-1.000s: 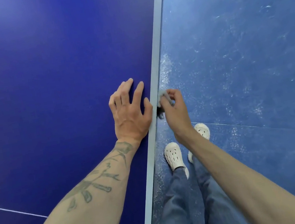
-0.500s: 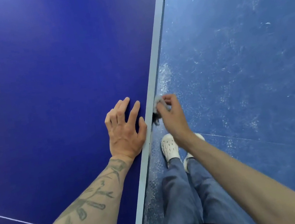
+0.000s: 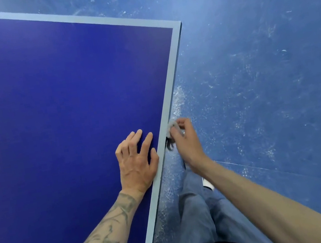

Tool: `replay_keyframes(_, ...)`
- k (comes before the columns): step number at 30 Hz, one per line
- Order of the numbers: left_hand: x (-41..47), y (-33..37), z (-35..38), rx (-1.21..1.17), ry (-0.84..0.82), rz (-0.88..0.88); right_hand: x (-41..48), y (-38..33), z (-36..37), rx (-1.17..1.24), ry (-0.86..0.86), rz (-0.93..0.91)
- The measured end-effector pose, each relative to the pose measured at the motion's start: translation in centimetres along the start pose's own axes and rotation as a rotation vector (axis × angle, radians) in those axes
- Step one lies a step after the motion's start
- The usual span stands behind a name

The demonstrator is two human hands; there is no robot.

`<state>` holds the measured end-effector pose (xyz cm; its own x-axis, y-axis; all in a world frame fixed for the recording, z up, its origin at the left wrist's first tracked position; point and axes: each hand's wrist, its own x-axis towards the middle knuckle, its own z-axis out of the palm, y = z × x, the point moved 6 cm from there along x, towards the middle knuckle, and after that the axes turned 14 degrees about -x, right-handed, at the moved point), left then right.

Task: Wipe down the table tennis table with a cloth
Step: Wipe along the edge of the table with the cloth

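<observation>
One cloth point(image 3: 172, 125) at table point(image 3: 45, 98) edge

view: head-worn | facing: steeply down | near: table point(image 3: 51, 109) edge | margins seemingly wide-angle-bent

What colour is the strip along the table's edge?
Pale grey-blue edge strip, framing the deep blue tabletop; head view shows it best.

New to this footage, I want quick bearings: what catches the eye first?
The deep blue table tennis table fills the left, its pale border turning a corner at upper right. The left hand lies flat on it beside that border; the right hand pinches a small pale cloth at the table's side.
</observation>
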<state>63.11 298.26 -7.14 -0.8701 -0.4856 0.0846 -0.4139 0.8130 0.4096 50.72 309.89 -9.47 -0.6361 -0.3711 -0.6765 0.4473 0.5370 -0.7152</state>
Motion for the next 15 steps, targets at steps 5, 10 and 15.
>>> replay_keyframes(5,6.7,0.4,-0.4,-0.046,-0.018,-0.041,7.6,-6.8,-2.9,0.119,0.109,0.0)
replay_keyframes(10,16.8,2.1,0.3,-0.062,-0.007,-0.043,4.4,-3.7,-1.4,0.118,0.065,0.052)
replay_keyframes(15,25.2,2.8,2.3,-0.052,0.003,-0.115,5.5,-3.4,-1.8,0.048,0.067,0.091)
